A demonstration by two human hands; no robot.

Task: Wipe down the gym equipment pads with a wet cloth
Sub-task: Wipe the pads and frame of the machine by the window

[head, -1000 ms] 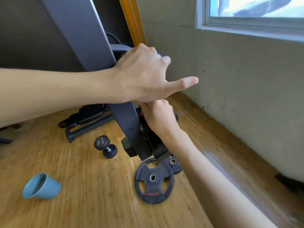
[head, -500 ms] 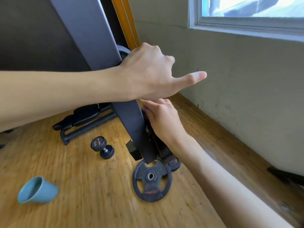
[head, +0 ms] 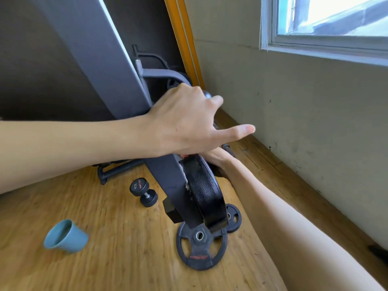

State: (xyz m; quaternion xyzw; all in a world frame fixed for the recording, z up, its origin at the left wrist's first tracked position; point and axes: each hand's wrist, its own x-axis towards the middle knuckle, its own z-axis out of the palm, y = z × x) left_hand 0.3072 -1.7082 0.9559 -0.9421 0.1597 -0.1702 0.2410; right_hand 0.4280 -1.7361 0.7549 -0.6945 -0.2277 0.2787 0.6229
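Pad (head: 204,190): black, grained, fixed along the right side of the slanted grey frame (head: 92,59). Its long axis runs from under the hands down-right to the floor.

Left hand (head: 184,120): just above the pad's upper end, fingers curled over the curved bar (head: 163,73), thumb straight out.

Right hand (head: 218,159): nearer, touching the pad's upper rear edge. It is mostly hidden, so I cannot tell whether it grips.

Blue scrap (head: 207,94) past the left knuckles, possibly the cloth.

Judgement: the next stroke should follow the long axis downward.

On the floor: weight plate (head: 200,246), cup (head: 65,237), dumbbell (head: 143,191).
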